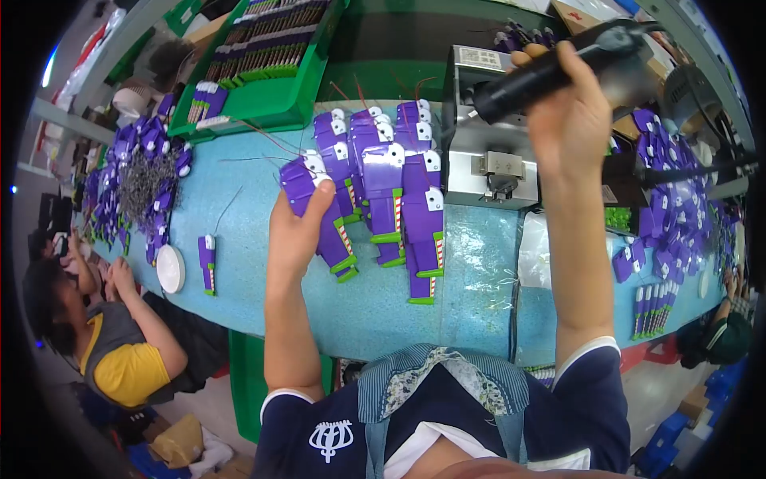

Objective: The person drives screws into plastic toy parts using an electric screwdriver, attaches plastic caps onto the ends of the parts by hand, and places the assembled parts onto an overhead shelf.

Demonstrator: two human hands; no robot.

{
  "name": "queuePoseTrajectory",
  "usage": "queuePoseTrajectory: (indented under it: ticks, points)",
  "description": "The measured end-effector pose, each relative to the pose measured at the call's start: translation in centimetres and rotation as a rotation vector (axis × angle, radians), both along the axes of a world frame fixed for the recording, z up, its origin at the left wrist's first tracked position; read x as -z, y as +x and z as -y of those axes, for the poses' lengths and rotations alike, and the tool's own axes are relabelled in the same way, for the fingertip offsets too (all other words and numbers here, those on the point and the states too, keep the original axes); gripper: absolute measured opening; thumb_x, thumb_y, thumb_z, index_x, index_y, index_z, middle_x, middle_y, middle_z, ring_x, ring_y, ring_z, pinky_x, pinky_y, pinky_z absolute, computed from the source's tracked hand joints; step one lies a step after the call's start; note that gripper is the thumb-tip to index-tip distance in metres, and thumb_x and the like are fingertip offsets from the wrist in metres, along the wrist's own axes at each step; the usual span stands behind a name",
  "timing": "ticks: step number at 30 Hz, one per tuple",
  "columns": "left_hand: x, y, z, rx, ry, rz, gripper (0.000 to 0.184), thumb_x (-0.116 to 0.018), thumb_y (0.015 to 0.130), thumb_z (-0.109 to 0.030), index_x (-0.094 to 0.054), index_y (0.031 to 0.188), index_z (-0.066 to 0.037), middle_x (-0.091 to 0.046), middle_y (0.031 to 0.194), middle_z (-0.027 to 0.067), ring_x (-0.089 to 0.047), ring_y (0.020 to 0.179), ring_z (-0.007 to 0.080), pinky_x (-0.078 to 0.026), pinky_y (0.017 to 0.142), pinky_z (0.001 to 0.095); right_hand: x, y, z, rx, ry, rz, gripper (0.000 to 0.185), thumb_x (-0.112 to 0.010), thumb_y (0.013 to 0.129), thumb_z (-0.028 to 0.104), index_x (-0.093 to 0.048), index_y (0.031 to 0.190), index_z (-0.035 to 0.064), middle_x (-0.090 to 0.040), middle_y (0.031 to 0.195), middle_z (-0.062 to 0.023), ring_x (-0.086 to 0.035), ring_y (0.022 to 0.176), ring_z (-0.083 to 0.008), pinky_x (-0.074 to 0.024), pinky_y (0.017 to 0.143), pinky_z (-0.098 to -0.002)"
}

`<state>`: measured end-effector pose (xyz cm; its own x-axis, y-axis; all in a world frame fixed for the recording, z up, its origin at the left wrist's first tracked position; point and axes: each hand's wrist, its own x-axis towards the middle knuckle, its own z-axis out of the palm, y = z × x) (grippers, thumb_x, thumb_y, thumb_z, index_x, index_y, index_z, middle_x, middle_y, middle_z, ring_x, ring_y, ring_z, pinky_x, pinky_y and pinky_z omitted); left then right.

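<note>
My left hand [297, 231] grips a purple plastic toy wing [302, 182] with its thumb on the white end. Thin wires trail from that end. Beside it, overlapping rows of similar purple wings [381, 172] with green tips and red-and-white striped edges lie on the blue mat. My right hand [562, 104] is raised at the right, its fingers wrapped around a black cylindrical tool [523, 86] that looks like an electric screwdriver. The tool is tilted above a metal fixture box [491, 144], apart from the wings; its far end is blurred.
A green crate [299, 108] with rows of wings stands at the back left. Heaps of purple parts [144, 160] [674, 199] lie on both sides. A white dish [170, 269] and a single wing [207, 263] sit at left. A person [120, 343] works at left, another [722, 323] at right.
</note>
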<state>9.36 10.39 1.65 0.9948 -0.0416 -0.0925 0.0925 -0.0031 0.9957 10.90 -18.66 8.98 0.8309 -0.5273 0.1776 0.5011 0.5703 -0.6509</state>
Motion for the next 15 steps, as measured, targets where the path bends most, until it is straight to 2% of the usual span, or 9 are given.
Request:
queuePoseTrajectory:
  ticks: [2, 4, 6, 8, 10, 11, 12, 14, 15]
  points:
    - [2.0, 1.1, -0.1, -0.019, 0.631, 0.136, 0.054, -0.074, 0.079, -0.030, -0.052, 0.113, 0.005, -0.066, 0.090, 0.0143, -0.065, 0.078, 0.0186, -0.050, 0.068, 0.0309, 2.0, 1.7, 1.2, 0.009, 0.055, -0.021, 0.017, -0.058, 0.085, 0.000, -0.047, 0.097, 0.0021, -0.057, 0.090, -0.0107, -0.059, 0.085, -0.0237, -0.0489, 0.083, -0.0400]
    - [1.9, 0.5, 0.6, -0.007, 0.634, 0.150, 0.059, -0.079, 0.074, -0.027, -0.050, 0.115, 0.005, -0.067, 0.085, 0.0154, -0.065, 0.073, 0.0196, -0.051, 0.066, 0.0312, 2.7, 1.2, 1.0, 0.063, 0.135, -0.092, 0.015, -0.055, 0.088, 0.006, -0.051, 0.099, -0.0031, -0.059, 0.096, -0.0154, -0.057, 0.095, -0.0280, -0.0437, 0.094, -0.0428]
    - [2.3, -0.6, 1.2, -0.149, 0.756, 0.206, 0.070, -0.082, 0.071, -0.021, -0.046, 0.125, 0.004, -0.064, 0.091, 0.0090, -0.060, 0.070, 0.0124, -0.049, 0.061, 0.0257, 2.1, -0.6, 0.7, 0.019, 0.103, -0.107, 0.010, -0.055, 0.086, 0.004, -0.053, 0.094, -0.0007, -0.057, 0.097, -0.0131, -0.056, 0.096, -0.0264, -0.0447, 0.090, -0.0407]
    - [2.5, -1.4, 1.6, -0.136, 0.721, 0.264, 0.074, -0.083, 0.068, -0.014, -0.043, 0.129, 0.002, -0.061, 0.098, 0.0095, -0.056, 0.062, 0.0101, -0.046, 0.055, 0.0230, 1.6, -2.2, 0.0, 0.079, 0.130, -0.216, 0.014, -0.056, 0.085, 0.003, -0.051, 0.098, -0.0006, -0.056, 0.096, -0.0127, -0.056, 0.096, -0.0269, -0.0449, 0.090, -0.0409]
    - [2.5, -2.2, 1.7, -0.215, 0.720, 0.369, 0.074, -0.082, 0.068, -0.009, -0.043, 0.130, 0.002, -0.057, 0.105, 0.0103, -0.051, 0.058, 0.0078, -0.044, 0.052, 0.0231, 0.7, -3.9, -0.7, 0.031, 0.034, -0.178, 0.033, -0.057, 0.085, 0.002, -0.043, 0.114, -0.0043, -0.055, 0.099, -0.0132, -0.056, 0.098, -0.0268, -0.0448, 0.091, -0.0404]
    - [2.6, -2.6, 2.0, -0.239, 0.653, 0.373, 0.065, -0.078, 0.071, -0.002, -0.046, 0.127, 0.001, -0.054, 0.109, 0.0087, -0.049, 0.061, 0.0059, -0.042, 0.052, 0.0220, 0.2, -4.8, -1.4, 0.058, 0.031, -0.233, 0.059, -0.058, 0.085, 0.003, -0.025, 0.133, -0.0088, -0.052, 0.103, -0.0133, -0.055, 0.102, -0.0269, -0.0443, 0.092, -0.0396]
    - [2.9, -2.9, 1.8, -0.216, 0.648, 0.386, 0.065, -0.078, 0.071, -0.002, -0.046, 0.127, 0.001, -0.054, 0.109, 0.0087, -0.049, 0.061, 0.0059, -0.042, 0.052, 0.0220, 0.0, -5.6, -1.7, 0.053, 0.024, -0.241, 0.077, -0.059, 0.085, 0.004, -0.008, 0.141, -0.0106, -0.051, 0.111, -0.0159, -0.053, 0.110, -0.0289, -0.0428, 0.095, -0.0383]
    - [4.2, -2.9, 0.9, -0.167, 0.491, 0.259, 0.056, -0.076, 0.073, 0.000, -0.048, 0.122, 0.003, -0.057, 0.105, 0.0103, -0.052, 0.070, 0.0082, -0.046, 0.063, 0.0215, 0.4, -7.0, -2.1, 0.069, 0.050, -0.274, 0.078, -0.059, 0.085, 0.005, -0.009, 0.143, -0.0084, -0.049, 0.122, -0.0180, -0.050, 0.118, -0.0299, -0.0406, 0.099, -0.0372]
    - [5.2, -2.8, 0.5, -0.140, 0.381, 0.252, 0.039, -0.069, 0.081, 0.000, -0.051, 0.115, 0.003, -0.058, 0.098, 0.0074, -0.055, 0.079, 0.0089, -0.047, 0.067, 0.0213, 0.9, -8.0, -1.8, 0.091, 0.054, -0.270, 0.078, -0.059, 0.085, 0.005, -0.009, 0.143, -0.0084, -0.049, 0.122, -0.0180, -0.050, 0.118, -0.0299, -0.0406, 0.099, -0.0372]
